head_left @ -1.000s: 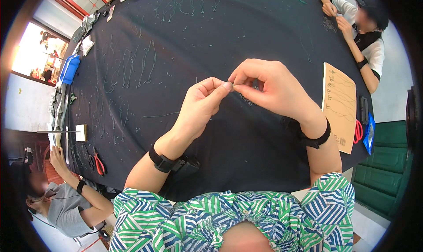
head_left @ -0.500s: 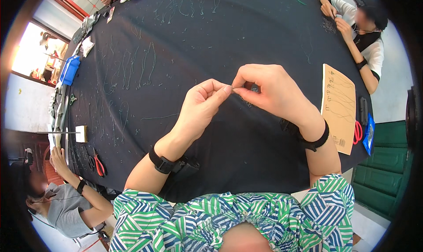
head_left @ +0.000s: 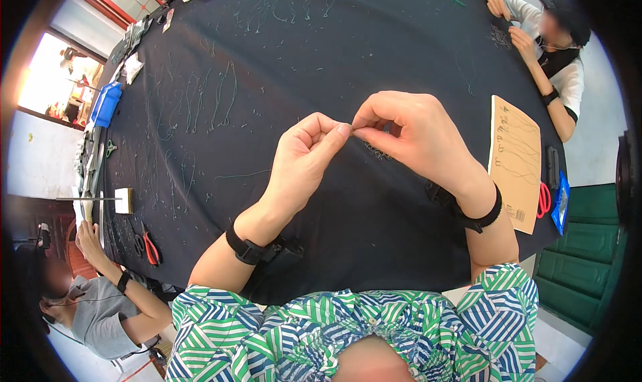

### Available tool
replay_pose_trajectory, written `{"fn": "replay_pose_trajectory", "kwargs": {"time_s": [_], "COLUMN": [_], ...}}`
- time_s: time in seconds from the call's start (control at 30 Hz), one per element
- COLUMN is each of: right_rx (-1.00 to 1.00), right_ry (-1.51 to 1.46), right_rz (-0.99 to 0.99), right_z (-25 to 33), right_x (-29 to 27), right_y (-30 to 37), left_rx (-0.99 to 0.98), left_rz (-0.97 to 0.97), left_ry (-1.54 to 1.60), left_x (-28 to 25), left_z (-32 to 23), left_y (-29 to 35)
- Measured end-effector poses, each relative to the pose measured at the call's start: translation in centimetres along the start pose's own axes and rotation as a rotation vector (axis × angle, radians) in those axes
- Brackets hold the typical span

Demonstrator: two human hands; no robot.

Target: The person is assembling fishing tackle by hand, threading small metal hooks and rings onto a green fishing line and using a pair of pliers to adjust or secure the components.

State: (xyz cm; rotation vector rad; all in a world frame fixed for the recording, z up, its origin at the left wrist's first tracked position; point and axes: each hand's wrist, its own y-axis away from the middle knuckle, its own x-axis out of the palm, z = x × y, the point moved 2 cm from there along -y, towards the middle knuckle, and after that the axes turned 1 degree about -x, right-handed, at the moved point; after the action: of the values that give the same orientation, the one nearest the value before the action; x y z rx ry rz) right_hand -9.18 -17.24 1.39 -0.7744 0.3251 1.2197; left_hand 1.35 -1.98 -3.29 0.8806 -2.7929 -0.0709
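Above the middle of the dark cloth, my left hand (head_left: 304,151) and my right hand (head_left: 414,128) meet fingertip to fingertip. Both are closed in a pinch. Whatever lies between thumbs and forefingers is too small to make out. Below my right hand's fingers sits a small pile of thin greyish metal bits (head_left: 378,153), partly covered by that hand. A thin green thread (head_left: 242,175) runs over the cloth up to my left wrist.
Several thread loops (head_left: 226,94) lie on the dark cloth (head_left: 348,241) at the left. At the right are a brown card (head_left: 511,181), red-handled scissors (head_left: 544,200) and a blue packet (head_left: 560,201). Red-handled pliers (head_left: 151,248) lie at the left edge. Other people sit around the table.
My joined hands have risen very slightly, with the pinch kept. A little more of the metal pile shows below my right hand.
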Motion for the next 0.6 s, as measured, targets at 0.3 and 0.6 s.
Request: {"fn": "replay_pose_trajectory", "kwargs": {"time_s": [0.3,0.6], "right_rx": [-0.112,-0.121], "right_ry": [0.145,0.137], "right_rz": [-0.05,-0.005], "right_z": [0.31,0.5], "right_x": [-0.26,-0.68], "right_y": [0.23,0.24], "left_rx": [0.015,0.041], "left_rz": [0.011,0.019], "left_ry": [-0.006,-0.067], "left_x": [0.34,0.47], "left_z": [-0.46,-0.9], "left_y": [0.21,0.29]}}
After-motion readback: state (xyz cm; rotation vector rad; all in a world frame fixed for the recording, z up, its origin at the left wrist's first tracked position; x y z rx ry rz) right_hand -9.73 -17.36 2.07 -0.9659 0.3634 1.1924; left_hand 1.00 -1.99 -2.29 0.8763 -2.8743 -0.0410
